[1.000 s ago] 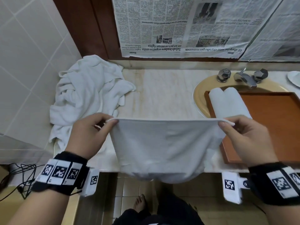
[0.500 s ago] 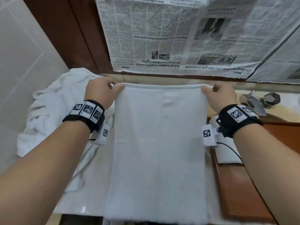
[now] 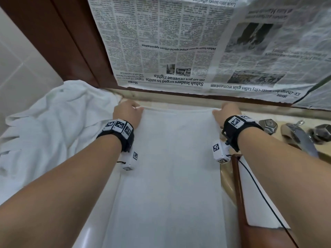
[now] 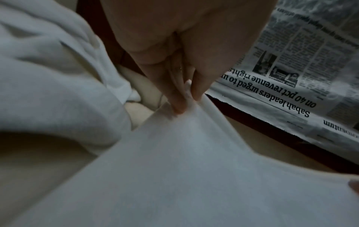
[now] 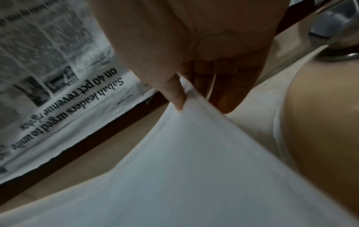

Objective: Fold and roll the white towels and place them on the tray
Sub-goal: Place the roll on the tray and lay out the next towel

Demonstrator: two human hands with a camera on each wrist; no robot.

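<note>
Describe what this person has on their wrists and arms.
Both forearms are bare, with no sleeves. The left hand and right hand each have a black wristband carrying square black-and-white tags, plus a small white tagged box below. A thin black cable trails from the right one.

Newspaper sheets hung upside down over a dark brown wood frame behind the pale marble table. White wall tiles stood at the left. At the right sat a chrome tap with faceted knobs, under dim, even light.
</note>
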